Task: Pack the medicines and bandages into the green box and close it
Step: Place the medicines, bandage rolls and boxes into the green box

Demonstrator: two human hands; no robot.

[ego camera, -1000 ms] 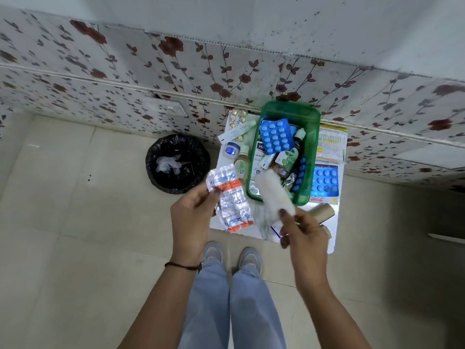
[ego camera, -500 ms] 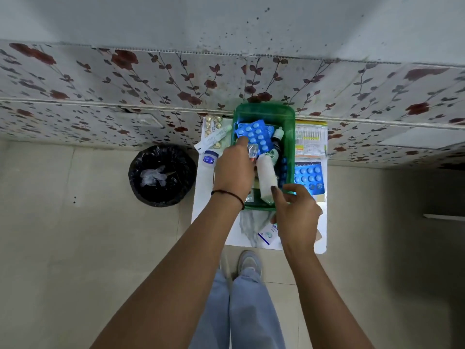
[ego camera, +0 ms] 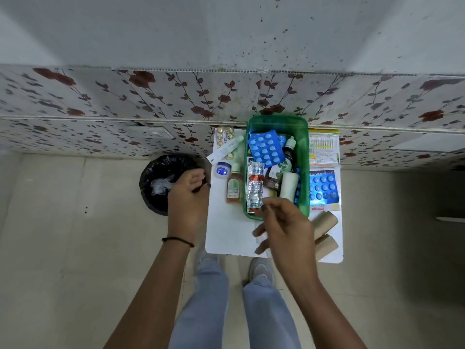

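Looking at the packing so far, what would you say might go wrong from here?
1. The green box is already heaped; the blue blister pack lies tilted on top, so the lid may not shut.
2. The small amber bottle stands beside the box, near the left hand, and could be knocked over.
3. The bandage rolls near the table edge could roll off.

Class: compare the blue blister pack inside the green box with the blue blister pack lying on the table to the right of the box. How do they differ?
The blue blister pack in the green box rests tilted on other medicines; the blue blister pack on the table lies flat. The boxed one is matte, the outside one glares with reflected light. Both hold rows of round blue tablets.
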